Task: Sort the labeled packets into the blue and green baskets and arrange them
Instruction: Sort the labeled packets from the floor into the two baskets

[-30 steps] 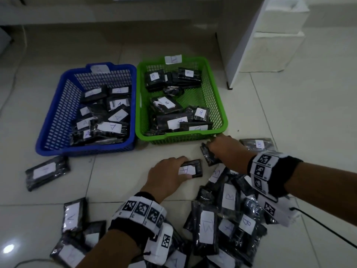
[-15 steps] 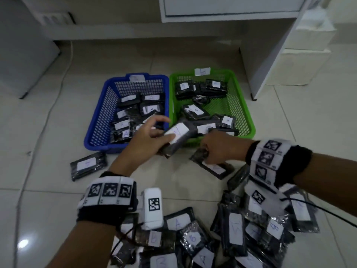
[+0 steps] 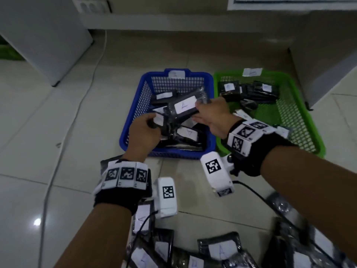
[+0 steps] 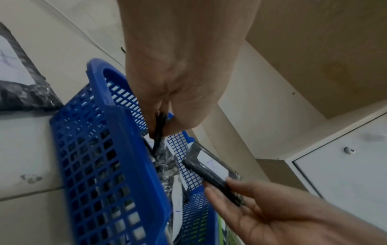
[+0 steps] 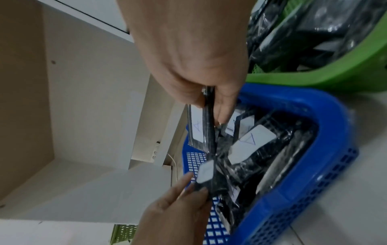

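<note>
Packets: I see both now raised over blue basket [image 3: 133,111], off the floor.
Right hand [image 3: 211,115]: pinching A-labelled packet [image 3: 183,107].
Left hand [image 3: 144,132]: gripping second packet [image 3: 159,120].
Floor [image 3: 58,171]: pale tile.

We see a white cable [image 3: 90,74] trailing across the tiled floor [image 3: 38,136], a white cabinet [image 3: 44,35] at far left, and a wall socket strip [image 3: 92,5] beyond it.

Packets [image 3: 185,132] crowd blue basket [image 3: 135,105]; far end open.

black wristbands [image 3: 123,198], white coded tags [image 3: 126,174]
</note>
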The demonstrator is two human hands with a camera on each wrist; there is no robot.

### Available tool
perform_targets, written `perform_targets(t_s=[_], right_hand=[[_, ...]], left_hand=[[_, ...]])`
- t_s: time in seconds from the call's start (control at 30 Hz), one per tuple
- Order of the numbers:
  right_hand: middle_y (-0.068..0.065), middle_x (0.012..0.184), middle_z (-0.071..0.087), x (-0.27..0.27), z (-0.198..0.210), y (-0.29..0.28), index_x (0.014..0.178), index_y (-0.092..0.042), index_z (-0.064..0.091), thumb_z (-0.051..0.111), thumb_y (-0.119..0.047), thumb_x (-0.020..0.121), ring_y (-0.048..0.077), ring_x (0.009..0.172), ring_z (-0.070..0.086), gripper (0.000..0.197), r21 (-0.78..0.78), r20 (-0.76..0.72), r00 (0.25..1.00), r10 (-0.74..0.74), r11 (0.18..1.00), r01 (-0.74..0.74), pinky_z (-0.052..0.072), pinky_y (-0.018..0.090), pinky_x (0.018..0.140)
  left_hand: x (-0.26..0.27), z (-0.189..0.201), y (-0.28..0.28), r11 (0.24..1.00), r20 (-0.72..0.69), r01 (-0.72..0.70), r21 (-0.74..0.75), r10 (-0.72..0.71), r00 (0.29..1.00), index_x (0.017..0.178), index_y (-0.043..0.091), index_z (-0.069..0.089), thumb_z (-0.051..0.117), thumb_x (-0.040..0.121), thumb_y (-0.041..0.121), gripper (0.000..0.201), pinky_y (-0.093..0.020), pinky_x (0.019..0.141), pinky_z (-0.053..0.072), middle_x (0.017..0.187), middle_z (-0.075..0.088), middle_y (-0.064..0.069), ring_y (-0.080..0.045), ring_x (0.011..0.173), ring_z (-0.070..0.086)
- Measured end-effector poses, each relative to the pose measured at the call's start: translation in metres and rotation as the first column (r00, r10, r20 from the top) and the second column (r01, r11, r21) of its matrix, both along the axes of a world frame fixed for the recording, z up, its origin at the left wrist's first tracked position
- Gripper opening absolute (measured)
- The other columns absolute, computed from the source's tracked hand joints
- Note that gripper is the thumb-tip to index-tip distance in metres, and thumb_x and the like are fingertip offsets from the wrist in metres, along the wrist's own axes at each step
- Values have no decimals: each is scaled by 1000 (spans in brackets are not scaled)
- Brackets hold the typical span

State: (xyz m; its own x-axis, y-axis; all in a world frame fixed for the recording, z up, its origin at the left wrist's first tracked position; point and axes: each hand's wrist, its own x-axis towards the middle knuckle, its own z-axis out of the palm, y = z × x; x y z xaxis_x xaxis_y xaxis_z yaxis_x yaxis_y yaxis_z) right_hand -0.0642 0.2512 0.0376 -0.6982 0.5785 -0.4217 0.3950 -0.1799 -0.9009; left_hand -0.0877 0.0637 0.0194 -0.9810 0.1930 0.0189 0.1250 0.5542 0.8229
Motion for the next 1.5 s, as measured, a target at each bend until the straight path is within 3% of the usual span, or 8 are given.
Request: perform_targets(t_s=[0.2, 0.43, 0.57, 0.77, 0.9, 1.07, 1.2, 1.5], right_hand=[[10, 81, 64, -7, -17, -16, 90, -7, 65, 60, -31, 86, 28, 80, 67, 25, 222, 88, 986, 138, 963, -155, 59, 41, 76], [7, 75, 64, 40, 4, -18, 91, -7, 65, 67, -25, 82, 22, 72, 63, 21, 735, 191, 868, 458, 520, -436, 54, 36, 69], [-14, 63, 53, 65, 6, -46, 78, -10, 70, 69, -13, 77, 6, 62, 52, 3, 716, 229, 713, 663, 381, -584, 45, 24, 68], [-2, 97, 37, 108, -14, -93, 83, -15, 63, 70, -15, 78, 11, 78, 42, 8, 774, 176, 621, 764, 282, -567, 32, 20, 63], [-2, 95, 47, 138, -26, -114, 86, -21, 59, 68, -23, 79, 16, 87, 47, 12, 670, 360, 463, 810, 122, -732, 46, 35, 79], [18, 102, 63, 179, -42, -139, 101, 5, 64, 75, -41, 77, 28, 91, 59, 52, 387, 585, 231, 777, -17, -922, 52, 39, 78], [14, 106, 55, 192, -47, -150, 103, 0, 59, 75, -39, 80, 21, 91, 50, 49, 380, 570, 193, 799, -47, -924, 50, 36, 78], [12, 114, 51, 190, -61, -154, 112, -4, 60, 78, -38, 79, 26, 105, 51, 51, 410, 522, 224, 823, -11, -912, 41, 29, 80]], left_hand=[[-15, -15, -5, 995, -168, 24, -98, -40, 985, 128, 12, 64, 60, 96, 7, 33, 1, 85, 31, 117, 57, 10, -3, 108, 51], [21, -1, -52, 999, -326, -23, 23, 29, 945, 106, 30, 70, 64, 87, 16, 24, -21, 79, 53, 104, 69, 12, -5, 86, 63], [39, 1, -92, 998, -171, -60, 4, 59, 983, 95, 31, 72, 66, 88, 15, 18, -22, 68, 56, 89, 71, 13, -4, 69, 66], [90, -19, -159, 961, 386, 201, -191, -115, 915, 107, 12, 69, 66, 91, -1, 21, -6, 55, 43, 91, 65, -6, -19, 77, 59], [132, -35, -170, 932, 605, 256, -257, -51, 795, 112, 31, 61, 77, 83, 43, 35, -20, 58, 50, 103, 67, 2, -15, 82, 64], [172, -58, -148, 856, 401, 170, -489, 47, 915, 102, 34, 52, 64, 68, 80, 57, -36, 83, 53, 105, 63, 2, -17, 94, 62], [180, -49, -141, 898, 395, 140, -418, 41, 918, 75, 23, 68, 72, 81, 59, 37, -31, 67, 53, 77, 72, 4, -12, 72, 65], [172, -50, -148, 995, 477, -76, -71, 101, 873, 95, 15, 63, 84, 78, 23, 28, -19, 72, 52, 87, 69, 7, -12, 82, 64]])
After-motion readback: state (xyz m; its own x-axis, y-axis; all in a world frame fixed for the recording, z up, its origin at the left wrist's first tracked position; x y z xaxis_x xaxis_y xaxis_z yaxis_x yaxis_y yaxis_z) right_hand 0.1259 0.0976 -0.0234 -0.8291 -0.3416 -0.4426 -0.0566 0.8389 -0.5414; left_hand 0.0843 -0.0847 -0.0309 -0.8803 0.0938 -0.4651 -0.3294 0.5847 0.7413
